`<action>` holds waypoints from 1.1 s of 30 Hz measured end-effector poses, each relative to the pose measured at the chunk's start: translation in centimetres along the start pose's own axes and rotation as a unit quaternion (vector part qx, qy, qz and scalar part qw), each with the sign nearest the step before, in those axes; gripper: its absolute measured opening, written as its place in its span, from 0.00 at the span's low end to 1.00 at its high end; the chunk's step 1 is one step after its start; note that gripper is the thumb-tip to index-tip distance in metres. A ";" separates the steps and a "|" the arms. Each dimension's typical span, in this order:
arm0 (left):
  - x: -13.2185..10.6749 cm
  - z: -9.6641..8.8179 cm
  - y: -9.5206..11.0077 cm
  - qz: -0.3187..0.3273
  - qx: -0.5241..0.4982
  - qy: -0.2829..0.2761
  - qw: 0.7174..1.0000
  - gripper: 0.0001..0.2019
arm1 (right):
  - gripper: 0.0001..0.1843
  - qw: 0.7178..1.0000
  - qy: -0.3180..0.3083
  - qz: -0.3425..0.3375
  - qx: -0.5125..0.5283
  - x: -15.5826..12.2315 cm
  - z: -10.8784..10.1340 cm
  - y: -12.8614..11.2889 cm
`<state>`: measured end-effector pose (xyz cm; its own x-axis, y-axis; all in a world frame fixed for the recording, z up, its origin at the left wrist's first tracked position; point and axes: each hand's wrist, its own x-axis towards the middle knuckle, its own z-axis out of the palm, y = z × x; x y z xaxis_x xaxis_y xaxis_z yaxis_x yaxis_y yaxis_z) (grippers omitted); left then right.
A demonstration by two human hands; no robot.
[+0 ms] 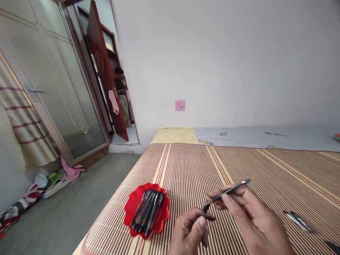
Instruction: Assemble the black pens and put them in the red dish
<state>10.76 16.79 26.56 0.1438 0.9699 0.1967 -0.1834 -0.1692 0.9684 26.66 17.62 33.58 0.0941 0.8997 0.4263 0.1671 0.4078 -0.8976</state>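
My right hand (256, 219) pinches a dark pen (233, 187) between thumb and fingers, its clip end slanting up to the right. My left hand (190, 228) is closed on the black lower end (205, 206) of that pen, thumb against the fingers. Whether this end is joined to the barrel or separate I cannot tell. To the left of my hands, a red scalloped dish (129, 212) holds several black pens (147, 210) lying side by side. Beyond my right hand, slim pen parts or pens (299, 221) lie on the striped mat (186, 170).
Another dark object (333, 247) lies at the right edge of the mat. Patterned cloth (233, 136) runs along the wall, which bears a pink note (180, 105). On the left are a glass door (77, 88), an open red door (106, 71) and a person (121, 88) beyond.
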 end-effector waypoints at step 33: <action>-0.4 0.4 0.9 -0.007 0.060 0.020 0.998 0.21 | 0.11 0.995 0.079 -0.021 0.066 0.3 -0.3 -0.7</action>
<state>10.94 16.14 27.44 0.1061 0.9781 0.1793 -0.0627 -0.1734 0.9829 26.89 17.56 34.32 0.2439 0.8502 0.4665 0.0456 0.4704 -0.8813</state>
